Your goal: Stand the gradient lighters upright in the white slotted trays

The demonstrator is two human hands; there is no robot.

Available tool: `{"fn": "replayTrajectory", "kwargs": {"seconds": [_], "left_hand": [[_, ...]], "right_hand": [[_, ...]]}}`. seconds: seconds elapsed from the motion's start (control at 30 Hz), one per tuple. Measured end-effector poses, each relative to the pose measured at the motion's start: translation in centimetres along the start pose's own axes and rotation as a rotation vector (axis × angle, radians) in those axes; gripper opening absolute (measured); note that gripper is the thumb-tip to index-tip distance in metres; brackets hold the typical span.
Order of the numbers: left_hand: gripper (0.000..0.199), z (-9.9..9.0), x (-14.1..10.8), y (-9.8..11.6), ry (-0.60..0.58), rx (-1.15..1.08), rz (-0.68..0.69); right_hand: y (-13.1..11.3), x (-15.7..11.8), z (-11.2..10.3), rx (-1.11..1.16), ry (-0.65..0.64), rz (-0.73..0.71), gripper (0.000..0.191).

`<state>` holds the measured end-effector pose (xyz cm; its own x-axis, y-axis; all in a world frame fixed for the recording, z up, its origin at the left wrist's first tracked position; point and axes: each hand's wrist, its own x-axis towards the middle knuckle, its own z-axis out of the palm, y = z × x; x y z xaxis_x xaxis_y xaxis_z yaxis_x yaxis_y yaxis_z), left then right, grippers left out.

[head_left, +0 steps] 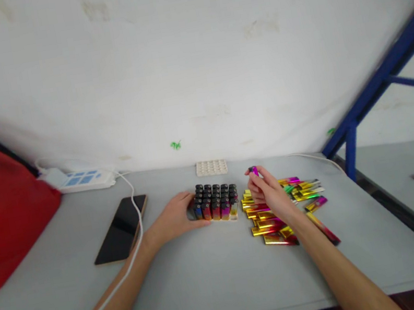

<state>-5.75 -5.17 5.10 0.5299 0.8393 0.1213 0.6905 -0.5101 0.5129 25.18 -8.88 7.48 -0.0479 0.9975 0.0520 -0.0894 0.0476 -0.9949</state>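
Several lighters with black tops stand upright in rows in a white tray at the middle of the table. My left hand grips the left side of this filled tray, thumb at the front and fingers behind. Just right of the tray, my right hand holds a purple lighter upright between thumb and fingers. Beneath and around that hand lies a loose pile of shiny lighters in gold, red, purple and green.
An empty white tray with holes lies by the wall. A phone is at the left, crossed by a white cable. Farther left are a power strip and a red cloth. A blue metal frame stands right.
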Motion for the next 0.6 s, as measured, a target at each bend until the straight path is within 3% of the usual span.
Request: {"fn": "replayTrajectory", "kwargs": {"seconds": [0.23,0.5,0.6], "left_hand": [[0.061,0.0,0.0,0.2,0.006,0.009,-0.011],[0.062,-0.1,0.0,0.3,-0.001,0.018,-0.003],[0.063,-0.1,0.0,0.2,0.006,0.010,0.002]], "right_hand": [[1.2,-0.2,1.2,-0.497,0.217,-0.182,0.065],[1.9,-0.5,1.9,-0.576,0.301,-0.177,0.047],[1.9,-0.5,1.9,-0.579,0.295,-0.205,0.049]]}}
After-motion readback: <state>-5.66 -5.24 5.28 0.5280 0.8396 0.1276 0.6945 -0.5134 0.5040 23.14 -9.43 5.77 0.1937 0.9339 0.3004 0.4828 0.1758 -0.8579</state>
